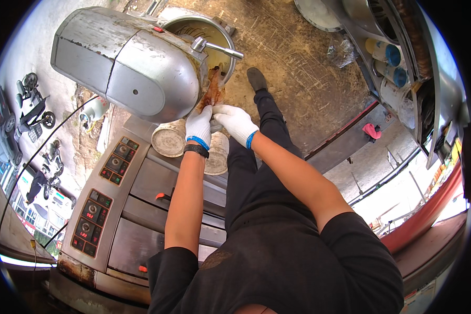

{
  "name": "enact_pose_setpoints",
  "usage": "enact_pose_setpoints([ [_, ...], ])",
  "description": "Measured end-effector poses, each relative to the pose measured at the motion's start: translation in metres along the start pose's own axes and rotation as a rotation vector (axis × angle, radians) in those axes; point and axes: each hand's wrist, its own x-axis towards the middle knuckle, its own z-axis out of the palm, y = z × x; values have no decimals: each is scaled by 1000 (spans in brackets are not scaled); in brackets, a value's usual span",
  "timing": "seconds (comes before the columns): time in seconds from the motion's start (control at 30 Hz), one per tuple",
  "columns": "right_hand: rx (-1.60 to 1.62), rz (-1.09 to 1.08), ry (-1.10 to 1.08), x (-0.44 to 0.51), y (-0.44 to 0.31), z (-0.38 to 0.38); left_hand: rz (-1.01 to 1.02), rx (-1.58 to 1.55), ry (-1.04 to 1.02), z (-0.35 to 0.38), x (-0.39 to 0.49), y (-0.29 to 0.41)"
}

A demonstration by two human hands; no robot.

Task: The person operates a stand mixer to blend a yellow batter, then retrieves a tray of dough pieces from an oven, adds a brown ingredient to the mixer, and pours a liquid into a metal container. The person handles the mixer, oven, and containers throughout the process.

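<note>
My left hand (199, 127) and my right hand (235, 122), both in white knit gloves with blue cuffs, meet in front of the rounded head of a large metal mixer (141, 70). Their fingertips pinch the near end of a brown-stained, translucent plastic bag (213, 88). The bag stretches away from the fingers towards the rim of the mixer's metal bowl (232, 43), which holds something pale yellow. What is inside the bag cannot be made out. A metal lever (221, 50) juts from the mixer head above the bowl.
Two round, dirty white buckets (168, 140) stand below my hands. An oven with control panels (92, 221) and metal doors is at the left. Shelving with blue-lidded containers (392, 55) stands at the right, and a clear plastic bag (345, 53) lies on the worn brown floor.
</note>
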Motion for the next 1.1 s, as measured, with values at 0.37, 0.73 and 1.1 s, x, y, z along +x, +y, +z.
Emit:
enact_pose_setpoints([
  [0.37,889,692,-297,57,5,17,57,495,249,21,-16,18],
  [0.73,747,677,38,94,0,23,-12,545,135,15,-30,21],
  [1.1,324,693,25,148,11,6,-74,404,136,28,-92,37],
])
